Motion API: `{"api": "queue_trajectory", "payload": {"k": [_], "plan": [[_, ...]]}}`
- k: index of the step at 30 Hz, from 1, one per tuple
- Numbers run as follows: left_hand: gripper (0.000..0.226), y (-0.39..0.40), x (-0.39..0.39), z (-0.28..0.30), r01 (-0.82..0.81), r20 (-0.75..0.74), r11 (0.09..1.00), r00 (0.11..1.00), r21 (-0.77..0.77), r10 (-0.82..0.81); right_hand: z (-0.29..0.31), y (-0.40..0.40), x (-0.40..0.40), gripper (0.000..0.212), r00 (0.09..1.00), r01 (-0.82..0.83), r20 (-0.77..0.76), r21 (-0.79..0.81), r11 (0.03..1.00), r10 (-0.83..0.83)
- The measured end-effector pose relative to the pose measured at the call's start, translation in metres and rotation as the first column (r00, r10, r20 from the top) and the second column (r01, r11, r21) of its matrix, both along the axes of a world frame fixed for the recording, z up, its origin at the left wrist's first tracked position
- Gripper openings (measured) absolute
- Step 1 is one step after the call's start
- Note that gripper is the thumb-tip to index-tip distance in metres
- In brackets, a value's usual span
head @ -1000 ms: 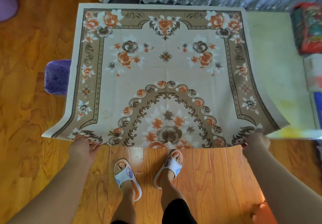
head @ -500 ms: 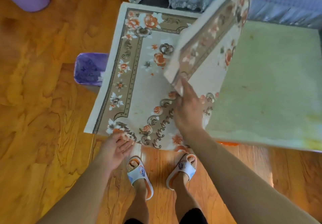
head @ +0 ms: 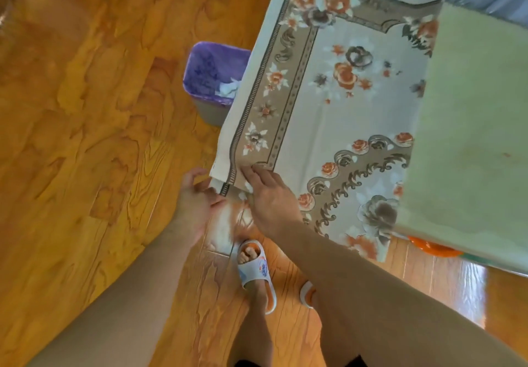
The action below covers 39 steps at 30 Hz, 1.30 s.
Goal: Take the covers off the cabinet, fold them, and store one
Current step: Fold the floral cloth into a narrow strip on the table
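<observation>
Both hands at floral cover [head: 351,104] corner overhanging cabinet [head: 471,138]: right hand [head: 271,195] pinching edges, left hand [head: 194,204] spread beneath.

Pale green cabinet top [head: 471,138]: floral cover [head: 343,104] folded double, overhanging left edge.
</observation>
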<state>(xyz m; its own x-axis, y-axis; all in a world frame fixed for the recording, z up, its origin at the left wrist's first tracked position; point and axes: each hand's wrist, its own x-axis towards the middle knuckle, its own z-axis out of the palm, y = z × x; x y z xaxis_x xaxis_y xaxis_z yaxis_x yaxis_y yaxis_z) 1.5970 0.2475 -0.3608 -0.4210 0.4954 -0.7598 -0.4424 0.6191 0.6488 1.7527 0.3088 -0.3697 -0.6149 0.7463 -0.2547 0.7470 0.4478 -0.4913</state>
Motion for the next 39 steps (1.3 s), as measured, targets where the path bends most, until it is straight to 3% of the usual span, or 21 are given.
{"api": "queue_trajectory", "payload": {"k": [2,4,6,8,11,13,16,18,19,20,21,22,23,24,25,28,31,35,39], "plan": [[0.033,-0.005,0.001,0.001,0.093,-0.054,0.995,0.994,-0.024,-0.094,-0.008,-0.013,-0.011,0.061,1.0,-0.016,0.017,0.002,1.0,0.016],[0.02,-0.008,-0.006,0.001,0.027,0.018,0.999,0.999,-0.028,-0.026,-0.014,-0.018,-0.017,0.065,0.998,-0.004,0.064,-0.018,1.0,0.005],[0.038,-0.008,-0.011,0.004,-0.129,0.132,0.99,0.982,-0.051,0.134,-0.02,-0.015,-0.014,0.082,0.982,-0.026,0.187,-0.037,0.999,0.032],[0.053,-0.007,-0.014,0.005,-0.154,0.142,0.986,0.977,-0.062,0.161,-0.026,-0.011,-0.01,0.098,0.95,-0.073,0.301,-0.038,0.997,0.081],[0.05,-0.003,-0.01,0.01,-0.094,0.105,0.995,0.99,-0.031,0.097,-0.031,-0.01,-0.015,0.08,0.938,-0.068,0.339,-0.02,0.997,0.071],[0.046,-0.002,-0.008,0.011,-0.054,0.081,0.998,0.995,-0.037,0.057,-0.024,-0.016,-0.023,0.076,0.957,-0.085,0.267,-0.103,0.991,0.11],[0.03,0.0,-0.011,0.004,0.044,-0.07,0.99,0.996,-0.132,-0.053,-0.011,-0.038,-0.009,0.07,0.989,-0.142,0.002,-0.212,0.967,0.146],[0.022,0.003,-0.012,-0.002,0.104,-0.132,0.979,0.983,-0.177,-0.128,-0.005,-0.057,0.031,0.044,0.982,0.125,-0.108,-0.224,0.967,-0.152],[0.018,0.005,-0.012,-0.004,0.116,-0.132,0.977,0.981,-0.18,-0.141,-0.003,-0.065,0.055,0.029,0.909,0.376,-0.083,-0.258,0.89,-0.408],[0.015,0.007,-0.012,-0.005,0.126,-0.127,0.976,0.98,-0.18,-0.15,-0.003,-0.069,0.084,0.023,0.728,0.647,-0.018,-0.313,0.695,-0.685],[0.014,0.01,-0.01,-0.006,0.135,-0.119,0.975,0.98,-0.175,-0.157,-0.005,-0.071,0.114,0.027,0.459,0.845,0.048,-0.33,0.42,-0.887],[0.013,0.012,-0.009,-0.007,0.144,-0.117,0.975,0.979,-0.171,-0.165,-0.009,-0.073,0.146,0.032,0.208,0.939,0.091,-0.298,0.173,-0.974],[0.012,0.015,-0.007,-0.007,0.146,-0.123,0.976,0.978,-0.163,-0.167,-0.013,-0.073,0.174,0.034,0.083,0.967,0.131,-0.249,0.049,-0.988],[0.012,0.016,-0.005,-0.007,0.143,-0.127,0.976,0.978,-0.161,-0.164,-0.015,-0.074,0.197,0.04,0.077,0.981,0.19,-0.191,0.041,-0.979],[0.013,0.018,-0.003,-0.007,0.125,-0.132,0.98,0.98,-0.156,-0.146,-0.018,-0.075,0.217,0.049,0.128,0.984,0.254,-0.153,0.091,-0.959],[0.02,0.019,0.003,-0.005,0.057,-0.113,0.989,0.991,-0.136,-0.073,-0.028,-0.077,0.243,0.069,0.393,0.918,0.26,-0.161,0.362,-0.882],[0.012,0.016,0.006,-0.004,-0.002,-0.071,0.993,0.997,-0.118,-0.006,-0.029,-0.068,0.241,0.062,0.592,0.806,0.192,-0.142,0.575,-0.783],[0.009,0.013,0.007,-0.005,-0.028,-0.021,0.995,0.999,-0.099,0.026,-0.031,-0.057,0.241,0.049,0.541,0.839,0.208,-0.062,0.541,-0.815],[0.023,0.015,0.016,-0.005,-0.056,-0.029,0.993,0.998,-0.101,0.053,-0.032,-0.032,0.251,0.051,0.6,0.783,0.222,0.033,0.621,-0.768]]}}
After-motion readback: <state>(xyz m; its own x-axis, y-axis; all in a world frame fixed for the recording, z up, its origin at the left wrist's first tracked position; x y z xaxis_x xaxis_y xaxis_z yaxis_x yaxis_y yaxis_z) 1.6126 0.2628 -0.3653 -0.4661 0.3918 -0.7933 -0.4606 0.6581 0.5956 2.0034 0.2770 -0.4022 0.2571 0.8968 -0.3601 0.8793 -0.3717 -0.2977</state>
